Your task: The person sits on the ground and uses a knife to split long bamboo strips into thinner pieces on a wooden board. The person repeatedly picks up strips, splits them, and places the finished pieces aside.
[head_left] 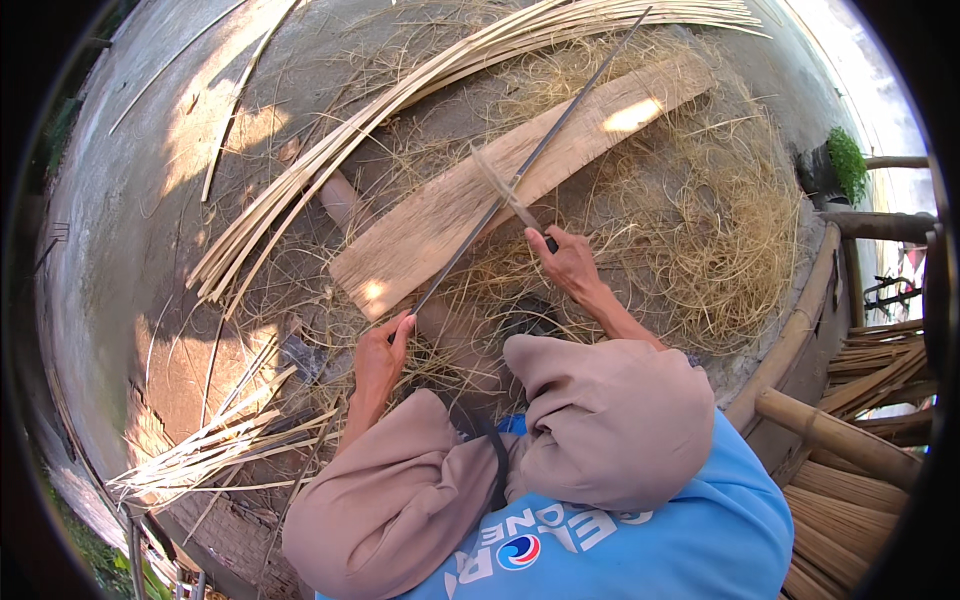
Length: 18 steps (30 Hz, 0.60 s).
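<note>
My left hand (380, 362) is closed on the near end of a long, thin, dark strip (566, 120), which looks like bamboo. The strip runs away from me to the far right, slanting across a wooden board (425, 232). In my right hand (568, 266) is a knife (495, 180), its dark handle mostly covered by my fingers. The blade points to the far left and crosses the strip over the middle of the board. Whether the edge touches the strip, I cannot tell.
Pale split strips (390, 105) lie in a long bundle beyond the board. Another pile of strips (225, 440) is at my near left. Curly shavings (725, 250) cover the ground to the right, beside a bamboo rail (790, 360). A green plant (846, 165) stands at the far right.
</note>
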{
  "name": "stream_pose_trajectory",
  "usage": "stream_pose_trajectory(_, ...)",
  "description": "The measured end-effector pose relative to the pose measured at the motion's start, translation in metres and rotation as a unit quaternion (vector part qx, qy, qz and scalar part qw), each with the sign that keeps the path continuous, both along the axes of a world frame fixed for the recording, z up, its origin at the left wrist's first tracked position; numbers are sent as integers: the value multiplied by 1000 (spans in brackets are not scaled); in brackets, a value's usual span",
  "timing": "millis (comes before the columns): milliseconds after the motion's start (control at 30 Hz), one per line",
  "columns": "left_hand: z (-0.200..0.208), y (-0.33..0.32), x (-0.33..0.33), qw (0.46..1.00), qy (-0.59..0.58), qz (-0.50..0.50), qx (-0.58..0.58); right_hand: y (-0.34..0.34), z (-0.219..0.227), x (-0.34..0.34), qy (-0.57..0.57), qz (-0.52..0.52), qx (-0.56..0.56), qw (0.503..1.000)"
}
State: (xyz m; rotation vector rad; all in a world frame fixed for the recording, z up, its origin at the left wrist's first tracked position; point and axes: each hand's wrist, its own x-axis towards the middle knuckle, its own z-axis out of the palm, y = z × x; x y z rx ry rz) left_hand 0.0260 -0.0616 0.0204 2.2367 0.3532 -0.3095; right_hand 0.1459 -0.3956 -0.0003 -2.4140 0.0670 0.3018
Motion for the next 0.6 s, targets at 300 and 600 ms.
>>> stream_pose_trajectory(300,20,35,-27,998,51,-19,22,-65,-7,73,-30,-87,12,996)
stream_pose_trajectory(600,28,143,-137,988,150,26,-28,-154,-20,162,-44,-118,-90,988)
